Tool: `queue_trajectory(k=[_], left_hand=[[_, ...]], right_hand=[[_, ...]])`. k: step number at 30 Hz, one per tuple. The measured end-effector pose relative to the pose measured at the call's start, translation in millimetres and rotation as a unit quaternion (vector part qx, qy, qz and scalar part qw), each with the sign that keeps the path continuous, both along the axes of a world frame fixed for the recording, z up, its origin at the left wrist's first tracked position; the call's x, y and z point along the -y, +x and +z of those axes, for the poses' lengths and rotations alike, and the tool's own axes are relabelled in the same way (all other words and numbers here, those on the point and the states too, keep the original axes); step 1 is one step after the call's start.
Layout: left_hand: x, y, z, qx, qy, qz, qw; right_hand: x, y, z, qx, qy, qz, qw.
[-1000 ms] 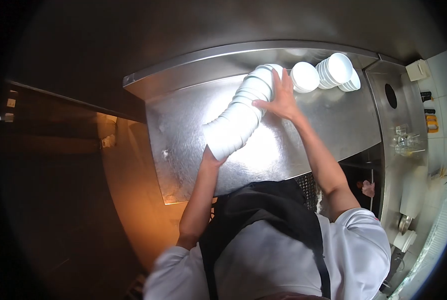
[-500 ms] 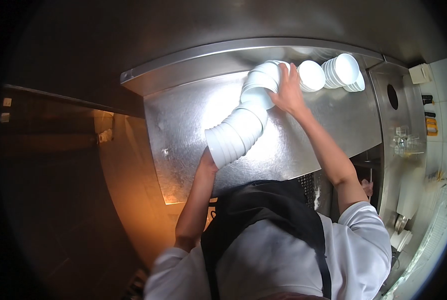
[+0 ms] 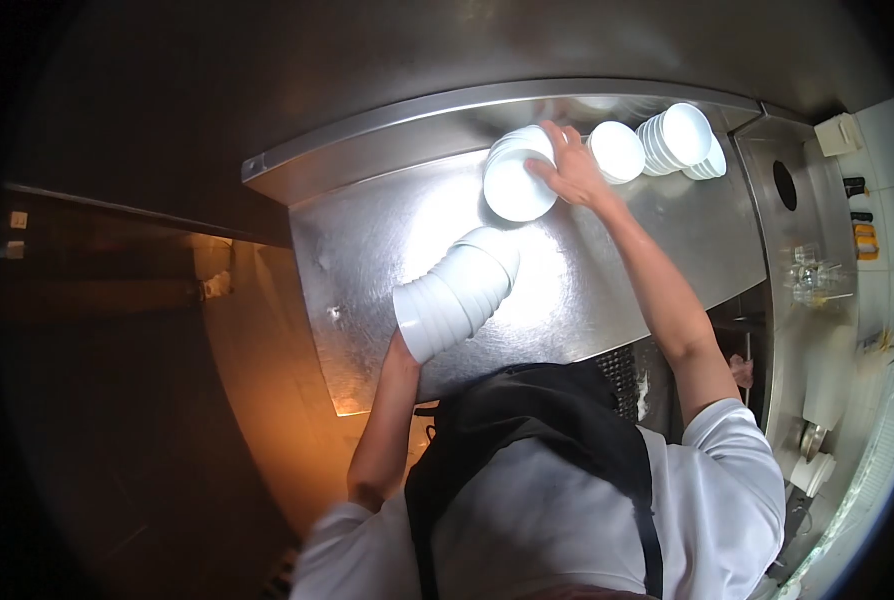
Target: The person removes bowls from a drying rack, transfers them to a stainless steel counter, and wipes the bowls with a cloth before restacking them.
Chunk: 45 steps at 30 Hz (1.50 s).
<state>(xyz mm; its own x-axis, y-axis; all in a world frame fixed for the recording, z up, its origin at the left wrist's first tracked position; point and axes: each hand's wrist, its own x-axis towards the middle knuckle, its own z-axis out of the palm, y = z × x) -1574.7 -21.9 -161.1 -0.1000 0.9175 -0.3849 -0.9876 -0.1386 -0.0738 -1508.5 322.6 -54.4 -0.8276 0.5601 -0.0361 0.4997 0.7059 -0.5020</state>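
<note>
Bowls (image 3: pixel 457 292), a long tilted stack at frame centre, are resting on your left hand (image 3: pixel 403 352), which is cupping the base from below to carry the weight; its fingers are hidden. Your right hand (image 3: pixel 570 172) is gripping a shorter stack (image 3: pixel 517 180) upper centre, steadying it on the counter (image 3: pixel 657 240).

A steel counter (image 3: pixel 657 235) with raised back edge gleams under bright light; warm orange glow lower left.

A steel counter (image 3: pixel 607 270) fills the frame's middle. Along its upper edge stand white bowl stacks: one at upper centre (image 3: pixel 517 180), a second (image 3: pixel 615 150) and third (image 3: pixel 679 138) to its right.
</note>
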Motion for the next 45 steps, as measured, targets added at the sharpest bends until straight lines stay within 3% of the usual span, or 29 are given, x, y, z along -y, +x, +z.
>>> queue_trajectory(k=[4,7,10,12,15,17,18,19,22,25,28,31,34,37,42,43,45], left_hand=[[12,3,13,0.007,0.002,0.016,1.000],[20,7,36,0.017,0.018,0.039,0.999],[22,11,49,-0.001,0.046,0.052,0.998],[25,10,38,-0.062,0.040,0.047,0.996],[27,5,8,0.205,-0.073,0.056,0.974],[29,11,11,-0.047,-0.122,0.042,0.990],[29,14,19,-0.171,-0.153,0.034,0.973],[30,14,23,-0.212,-0.160,0.031,0.964],[33,14,25,-0.187,-0.137,0.034,0.972],[32,13,26,-0.147,-0.109,0.036,0.982],[28,11,26,-0.117,-0.091,0.039,0.988],[26,10,25,-0.091,-0.076,0.041,0.992],[24,9,23,-0.061,-0.068,0.039,0.995],[26,8,17,-0.016,-0.061,0.041,0.997],[30,6,-8,0.117,-0.054,0.056,0.990],[28,9,10,0.023,-0.076,0.047,0.996],[27,13,44,-0.167,-0.119,0.028,0.978]], right_hand=[[-6,4,-19,-0.092,-0.116,-0.015,0.989],[4,13,-33,-0.185,-0.375,-0.082,0.904],[15,26,-32,-0.204,-0.407,-0.138,0.880],[18,27,-36,-0.203,-0.376,-0.149,0.892],[30,30,-3,-0.138,-0.303,-0.143,0.932],[32,36,-9,-0.164,-0.293,-0.150,0.930],[32,38,-13,-0.176,-0.287,-0.152,0.929],[33,42,-15,-0.176,-0.295,-0.146,0.928],[39,47,-17,-0.183,-0.296,-0.168,0.922],[39,41,-29,-0.280,-0.218,-0.169,0.920],[34,42,1,-0.307,-0.077,-0.100,0.943],[1,37,15,-0.223,0.129,0.079,0.963],[-1,25,50,-0.117,0.074,0.137,0.981],[-21,10,51,-0.090,0.067,0.148,0.983],[-31,-15,64,0.025,0.107,0.116,0.987],[-33,-21,66,0.053,0.115,0.114,0.985],[-38,-30,74,0.077,-0.016,0.059,0.995]])
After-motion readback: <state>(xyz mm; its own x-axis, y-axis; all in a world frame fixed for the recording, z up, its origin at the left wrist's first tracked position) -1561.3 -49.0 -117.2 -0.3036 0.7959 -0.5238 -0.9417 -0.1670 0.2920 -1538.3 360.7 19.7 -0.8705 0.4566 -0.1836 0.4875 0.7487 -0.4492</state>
